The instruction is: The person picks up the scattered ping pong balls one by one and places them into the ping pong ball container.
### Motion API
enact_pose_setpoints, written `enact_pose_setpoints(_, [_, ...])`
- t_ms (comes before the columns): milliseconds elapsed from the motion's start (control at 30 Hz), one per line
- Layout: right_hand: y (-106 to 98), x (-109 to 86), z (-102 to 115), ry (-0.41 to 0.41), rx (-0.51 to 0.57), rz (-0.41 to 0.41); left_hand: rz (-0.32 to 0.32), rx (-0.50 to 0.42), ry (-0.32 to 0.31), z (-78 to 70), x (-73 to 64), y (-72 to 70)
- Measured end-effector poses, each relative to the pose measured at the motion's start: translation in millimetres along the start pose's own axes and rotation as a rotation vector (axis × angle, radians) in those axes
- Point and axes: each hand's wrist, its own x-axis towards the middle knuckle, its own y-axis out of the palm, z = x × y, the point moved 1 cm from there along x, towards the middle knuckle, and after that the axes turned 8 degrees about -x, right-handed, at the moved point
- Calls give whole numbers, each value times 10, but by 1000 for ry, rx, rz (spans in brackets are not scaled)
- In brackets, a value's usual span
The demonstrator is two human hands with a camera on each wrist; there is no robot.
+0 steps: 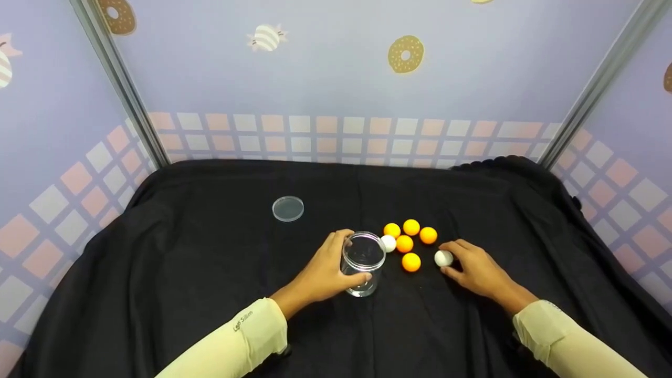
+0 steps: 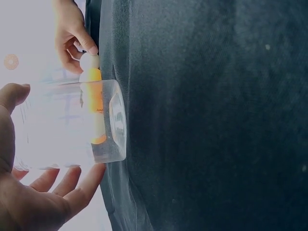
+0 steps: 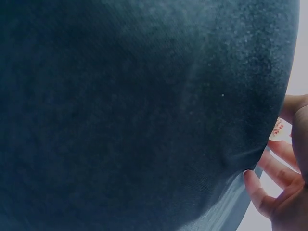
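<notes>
My left hand (image 1: 328,270) grips a clear, open-topped jar (image 1: 363,257) that stands upright on the black cloth. Nothing shows inside the jar in the head view; the left wrist view shows balls through its wall. To its right, my right hand (image 1: 480,270) pinches a white ping-pong ball (image 1: 443,258) between thumb and fingers, low at the cloth. Several orange ping-pong balls (image 1: 411,262) lie between the hands, with another white ball (image 1: 388,243) partly hidden behind the jar's rim. In the right wrist view only a sliver of the pinched ball (image 3: 276,130) shows.
A clear round lid (image 1: 287,209) lies flat on the cloth, behind and left of the jar. Black cloth (image 1: 220,252) covers the table and hangs in folds at its sides. Patterned walls (image 1: 336,79) stand behind the table and on both sides.
</notes>
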Motion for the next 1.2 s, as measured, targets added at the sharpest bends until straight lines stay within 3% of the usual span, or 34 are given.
enact_pose_setpoints(500, [-110, 120, 183, -36, 26, -74, -1, -7, -7, -1, -9, -7])
enact_pose_setpoints(1200, [-612, 540, 1167, -196, 161, -167, -4, -24, 27, 12, -2, -9])
